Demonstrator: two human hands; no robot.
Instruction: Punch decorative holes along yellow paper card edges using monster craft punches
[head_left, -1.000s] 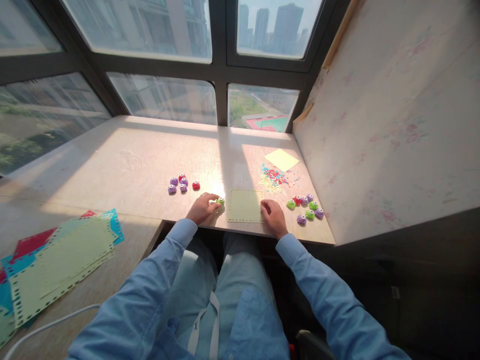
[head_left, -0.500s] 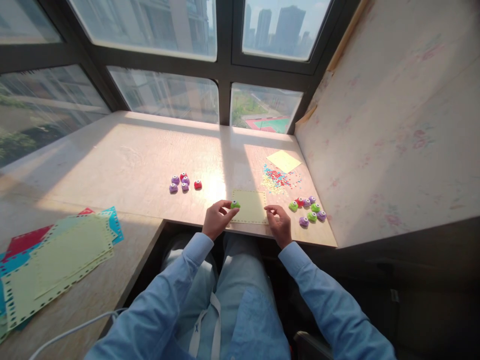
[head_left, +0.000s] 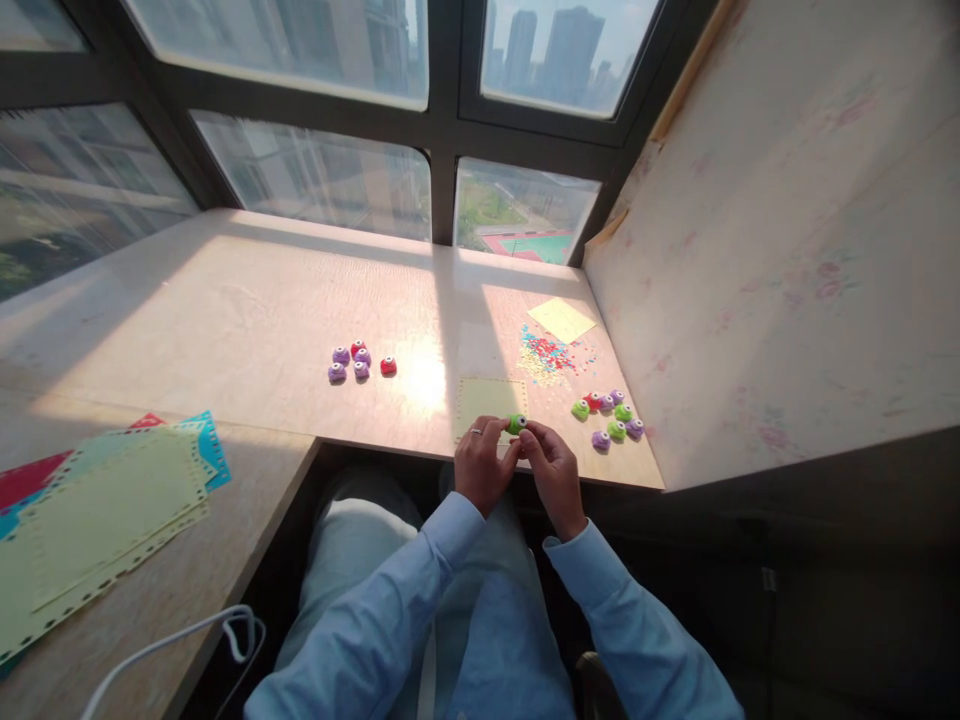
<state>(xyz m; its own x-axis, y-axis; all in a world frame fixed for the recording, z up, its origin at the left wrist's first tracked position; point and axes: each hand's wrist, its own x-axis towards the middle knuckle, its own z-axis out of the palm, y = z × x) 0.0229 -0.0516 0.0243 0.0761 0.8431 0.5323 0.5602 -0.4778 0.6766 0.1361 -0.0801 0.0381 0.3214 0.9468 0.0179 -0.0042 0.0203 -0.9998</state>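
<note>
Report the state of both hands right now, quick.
Left hand: closed, holding the small green piece.
Right hand: curled beside that piece; whether it grips cannot be told.

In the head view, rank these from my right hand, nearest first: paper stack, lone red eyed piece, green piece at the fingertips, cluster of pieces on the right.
1. Green piece: at the fingertips, just left of the right hand.
2. Cluster of pieces: to the right.
3. Lone red piece: farther out, left.
4. Paper stack: far left.
</note>
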